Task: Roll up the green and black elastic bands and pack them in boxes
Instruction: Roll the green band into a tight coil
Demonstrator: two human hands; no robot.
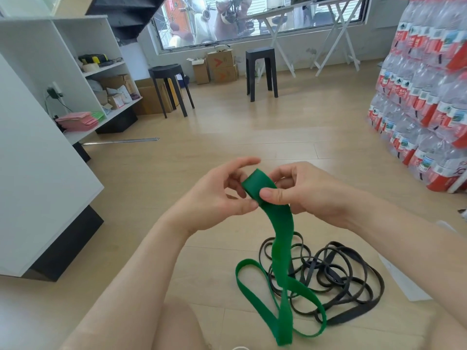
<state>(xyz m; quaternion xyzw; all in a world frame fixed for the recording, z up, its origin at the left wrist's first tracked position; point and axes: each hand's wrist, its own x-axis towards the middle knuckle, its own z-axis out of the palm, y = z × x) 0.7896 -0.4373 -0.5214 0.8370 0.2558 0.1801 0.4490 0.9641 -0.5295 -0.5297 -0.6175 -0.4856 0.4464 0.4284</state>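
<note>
Far left of our fingers stands a white shelf unit [75,59] with hard square edges; its shelves carry cartons, bags and a flat pink stack. Our left hand [214,195] curls thumb and fingers [236,184] onto the left edge of the green band [281,238], the index finger stretched loose above. The band is wide, flat, matte elastic, folded into a short first turn between both hands. Our right hand [313,193] grips that fold, thumb pressed on its front, the other fingers curled behind. Below the fingers the band hangs twisted and ends in loops on the pale plank floor [177,152]. Below and right of the fingers lies a tangle of thin black bands [353,279], touching the green loops, with a white sheet [404,281] beside it. Ahead of the fingers the floor runs open to two black stools [261,72]. Cardboard boxes [222,66] sit beyond; we cannot tell their contents. Far right rise stacked shrink-wrapped water bottles [424,97].
</note>
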